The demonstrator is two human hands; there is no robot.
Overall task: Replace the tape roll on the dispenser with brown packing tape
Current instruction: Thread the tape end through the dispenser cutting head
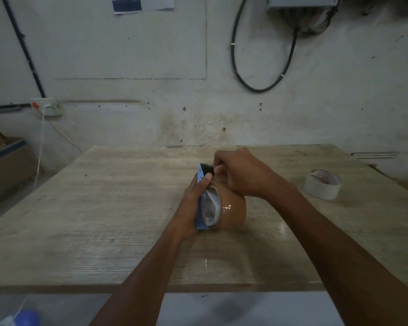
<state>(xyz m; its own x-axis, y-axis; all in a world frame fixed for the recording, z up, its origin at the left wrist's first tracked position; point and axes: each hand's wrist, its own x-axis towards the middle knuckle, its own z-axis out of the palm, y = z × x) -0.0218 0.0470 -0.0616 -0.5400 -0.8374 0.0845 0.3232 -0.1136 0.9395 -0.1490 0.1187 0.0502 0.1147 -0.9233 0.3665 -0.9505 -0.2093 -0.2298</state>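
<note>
A blue tape dispenser (201,203) is held on edge above the middle of the wooden table (104,208). A glossy brown packing tape roll (233,211) sits on it, its pale core facing left. My left hand (191,205) grips the dispenser's blue side plate from the left, thumb on top. My right hand (239,175) is closed over the dispenser's front end, fingers pinched near the black roller; what they pinch is hidden. A white tape roll (323,184) lies flat on the table to the right, apart from both hands.
The table's near edge (151,288) runs across the lower view. Behind it stands a stained wall with a socket (46,106) and a hanging black cable loop (259,67). A cardboard box (5,161) sits on the floor at the left.
</note>
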